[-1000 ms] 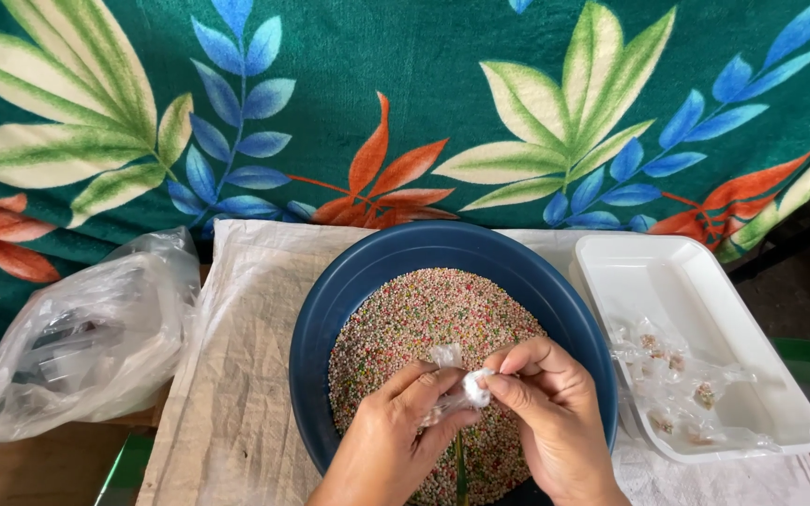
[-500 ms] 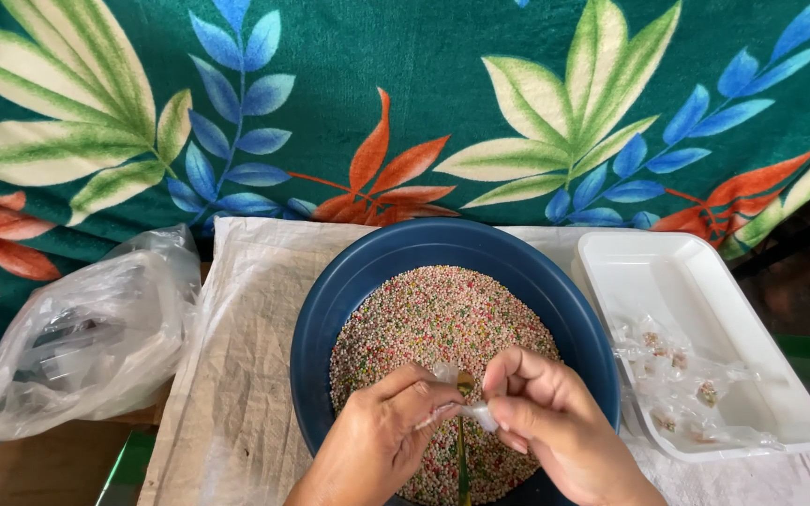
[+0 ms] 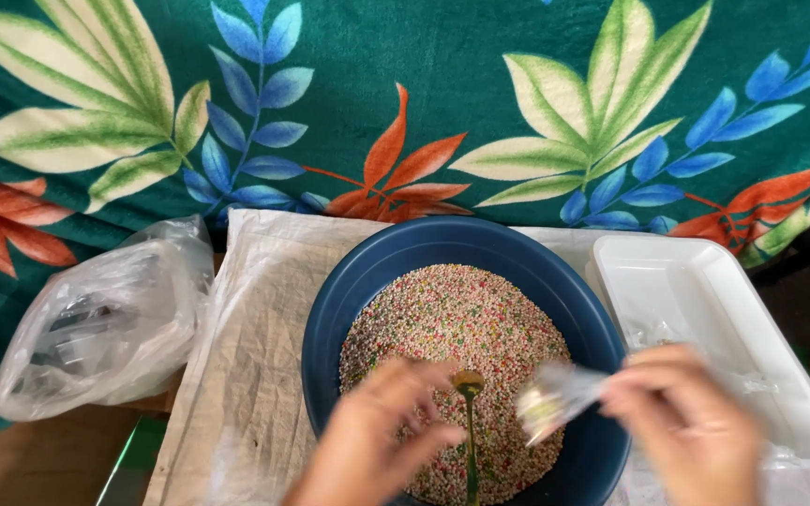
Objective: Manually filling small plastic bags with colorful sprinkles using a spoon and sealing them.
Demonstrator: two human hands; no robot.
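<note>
I am filling little packets: my right hand [image 3: 682, 422] is holding a small clear bag [image 3: 555, 401] pinched in its fingers over the blue bowl [image 3: 396, 272] of coloured sprinkles [image 3: 466, 319], while my left hand [image 3: 377, 440] is hovering beside a spoon [image 3: 468, 389] standing in the sprinkles; blur is hiding how its fingers are set, so I cannot tell. Judging by this, the bag's mouth needs opening next. A white tray [image 3: 705, 290] is sitting right of the bowl, a crumpled clear plastic bag [image 3: 105, 319] left.

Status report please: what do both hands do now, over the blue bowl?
Left hand over sprinkles by small spoon. Right hand grips small clear bag. Nothing obstructing.
</note>
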